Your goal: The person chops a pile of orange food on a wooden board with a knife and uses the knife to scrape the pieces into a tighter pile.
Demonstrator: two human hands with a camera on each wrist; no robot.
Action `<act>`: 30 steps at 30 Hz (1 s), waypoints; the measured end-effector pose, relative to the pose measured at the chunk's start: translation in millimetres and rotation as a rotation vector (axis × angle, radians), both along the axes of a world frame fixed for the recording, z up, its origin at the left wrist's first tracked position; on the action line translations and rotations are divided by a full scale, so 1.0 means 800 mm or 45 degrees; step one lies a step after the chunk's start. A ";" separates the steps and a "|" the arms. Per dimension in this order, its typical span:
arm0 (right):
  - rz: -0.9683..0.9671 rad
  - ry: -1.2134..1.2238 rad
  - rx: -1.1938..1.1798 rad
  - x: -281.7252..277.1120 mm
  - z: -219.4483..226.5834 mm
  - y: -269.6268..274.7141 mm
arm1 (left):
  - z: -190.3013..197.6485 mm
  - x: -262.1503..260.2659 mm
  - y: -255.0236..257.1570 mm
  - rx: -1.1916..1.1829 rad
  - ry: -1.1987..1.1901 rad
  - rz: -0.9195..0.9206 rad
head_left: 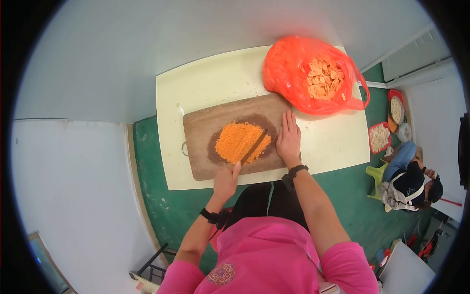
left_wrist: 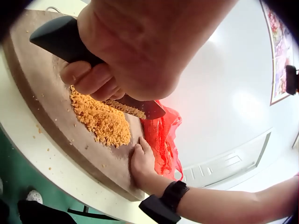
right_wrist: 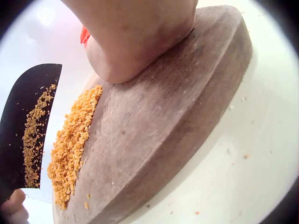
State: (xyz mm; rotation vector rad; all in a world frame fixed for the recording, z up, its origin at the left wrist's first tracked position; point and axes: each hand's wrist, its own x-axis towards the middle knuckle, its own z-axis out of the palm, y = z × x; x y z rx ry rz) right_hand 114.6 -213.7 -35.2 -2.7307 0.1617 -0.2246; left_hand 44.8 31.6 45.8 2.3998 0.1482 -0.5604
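Note:
My left hand (head_left: 226, 180) grips the black handle (left_wrist: 58, 41) of a kitchen knife (head_left: 254, 146). In the head view the blade slants across a heap of finely chopped orange food (head_left: 236, 139). Bits of it cling to the dark, broad blade (right_wrist: 14, 121) in the right wrist view, where the blade stands beside the heap. Underneath is a thick wooden cutting board (head_left: 200, 159), damp and dark around the heap. With fingers straight, my right hand (head_left: 289, 139) rests on the board's right end, apart from the knife.
A red plastic bag (head_left: 284, 73) of orange slices (head_left: 323, 81) stands behind the board on the pale table (head_left: 333, 142). Off to the right, a person (head_left: 409, 186) sits by a green stool (head_left: 376, 177) and red baskets (head_left: 379, 137). A wall (head_left: 220, 29) borders the table's far side.

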 end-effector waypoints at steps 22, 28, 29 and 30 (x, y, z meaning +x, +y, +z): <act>-0.477 0.863 1.319 -0.155 0.031 -0.017 | -0.058 -0.096 -0.012 0.126 -0.454 -0.389; -0.441 0.920 1.389 -0.170 0.008 -0.007 | -0.073 -0.102 -0.012 0.137 -0.475 -0.358; -0.441 0.920 1.388 -0.168 0.009 -0.005 | -0.076 -0.102 -0.011 0.137 -0.476 -0.357; -0.409 0.919 1.384 -0.165 0.010 -0.003 | -0.078 -0.102 -0.009 0.145 -0.452 -0.360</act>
